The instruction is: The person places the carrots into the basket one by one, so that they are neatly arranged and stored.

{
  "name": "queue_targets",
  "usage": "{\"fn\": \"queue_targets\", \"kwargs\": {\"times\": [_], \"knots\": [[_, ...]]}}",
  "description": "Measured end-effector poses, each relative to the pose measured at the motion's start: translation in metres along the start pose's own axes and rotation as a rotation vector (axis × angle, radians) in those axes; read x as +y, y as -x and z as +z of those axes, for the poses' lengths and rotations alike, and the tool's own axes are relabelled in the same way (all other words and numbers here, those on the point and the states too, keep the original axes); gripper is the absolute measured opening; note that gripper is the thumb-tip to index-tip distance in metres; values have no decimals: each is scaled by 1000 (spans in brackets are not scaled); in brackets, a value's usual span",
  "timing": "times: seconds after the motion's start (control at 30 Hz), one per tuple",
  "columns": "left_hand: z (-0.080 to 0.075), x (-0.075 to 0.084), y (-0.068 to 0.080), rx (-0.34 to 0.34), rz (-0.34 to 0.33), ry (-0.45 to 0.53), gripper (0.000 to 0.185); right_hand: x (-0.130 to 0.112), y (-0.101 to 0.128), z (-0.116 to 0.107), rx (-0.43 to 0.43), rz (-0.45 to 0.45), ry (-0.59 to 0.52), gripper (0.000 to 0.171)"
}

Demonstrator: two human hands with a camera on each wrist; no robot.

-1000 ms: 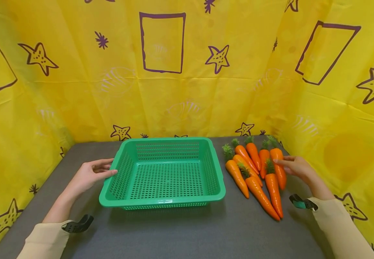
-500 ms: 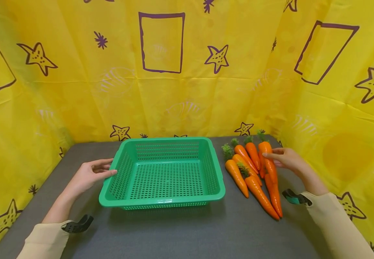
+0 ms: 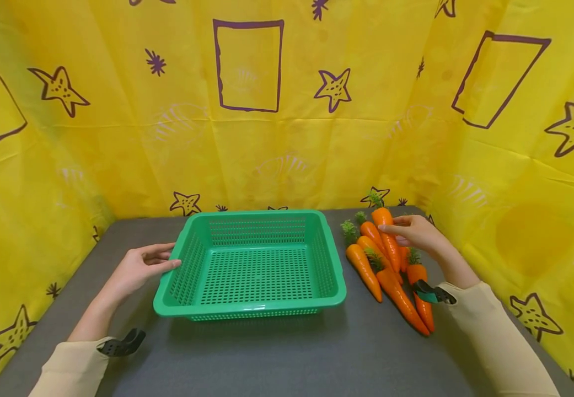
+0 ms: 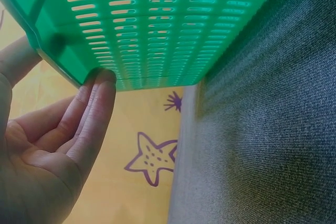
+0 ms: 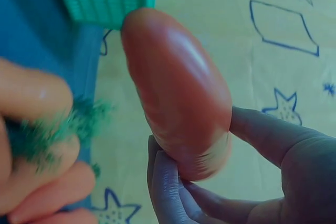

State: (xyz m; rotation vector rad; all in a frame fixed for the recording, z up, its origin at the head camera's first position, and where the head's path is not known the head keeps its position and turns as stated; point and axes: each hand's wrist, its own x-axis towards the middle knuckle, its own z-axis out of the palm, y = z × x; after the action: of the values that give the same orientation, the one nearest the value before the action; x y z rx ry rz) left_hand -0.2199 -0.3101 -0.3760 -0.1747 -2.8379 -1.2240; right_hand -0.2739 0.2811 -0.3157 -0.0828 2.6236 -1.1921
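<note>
Yellow star-print cloth walled grey table (image 3: pixel 267 353). Green slotted basket (image 3: pixel 252 264) sat centre, left hand (image 3: pixel 140 267) flat-fingered against its left rim, unmoved. Right hand (image 3: pixel 418 232) pinched one plastic carrot (image 3: pixel 386 234), now lifted off carrot pile (image 3: pixel 391 281), nearer basket. Carrot tip behind others; wrist view blurred.

One green basket (image 3: pixel 250 266) sits on the grey table (image 3: pixel 277 353), six orange carrots (image 3: pixel 385 259) show at the right, one of them lifted, and two hands, left (image 3: pixel 138 268) and right (image 3: pixel 418 232), are in view.
</note>
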Motion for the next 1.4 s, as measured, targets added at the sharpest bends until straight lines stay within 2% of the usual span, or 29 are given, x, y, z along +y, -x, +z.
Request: {"fn": "queue_targets", "kwargs": {"times": [0.3,0.8,1.07,1.4], "knots": [[-1,0,-1,-11,-9,4,61,-29,-11,15,-11,-29,-9,88],[-1,4,1,-4,6,5,63,-75,-35,46,-91,-83,-36,84],[-1,2,-1,-7,2,-11,65,-95,-49,66,-137,-124,-67,72],[-2,2,-1,-10,9,-5,64,-125,-59,94,-201,-133,-122,62]]}}
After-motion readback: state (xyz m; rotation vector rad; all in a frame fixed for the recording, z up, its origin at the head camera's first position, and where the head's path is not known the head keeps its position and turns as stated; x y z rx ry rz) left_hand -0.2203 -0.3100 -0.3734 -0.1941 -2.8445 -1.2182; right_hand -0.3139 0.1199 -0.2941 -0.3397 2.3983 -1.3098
